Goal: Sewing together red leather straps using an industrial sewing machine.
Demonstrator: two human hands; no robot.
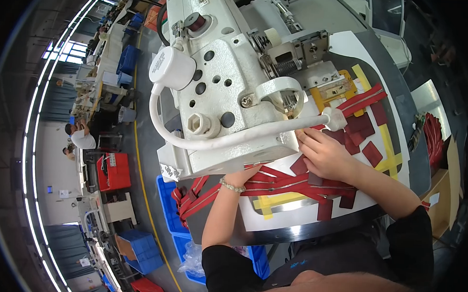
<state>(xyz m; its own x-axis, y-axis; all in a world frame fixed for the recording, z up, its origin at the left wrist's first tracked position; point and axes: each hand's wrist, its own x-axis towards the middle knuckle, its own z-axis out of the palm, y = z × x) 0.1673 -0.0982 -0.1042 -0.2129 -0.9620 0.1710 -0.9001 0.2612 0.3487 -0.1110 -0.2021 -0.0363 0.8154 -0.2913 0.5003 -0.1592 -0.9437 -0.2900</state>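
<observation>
A large white sewing machine stands in front of me, its head covering part of the work area. My right hand is beside the needle area, with bent fingers pressed together and the tips partly out of sight. Whatever they pinch cannot be made out. Most of my left hand is behind the machine head, so its fingers are hidden; red zippers lie close to it. Another red zipper runs out past a yellow-edged clamp plate. Dark red patches are scattered around my right hand.
A white sheet with yellow tape covers the grey machine table. Blue bins stand below at left, with zippers hanging toward them. At right are a cardboard box and a red zipper bundle. Other people work far left.
</observation>
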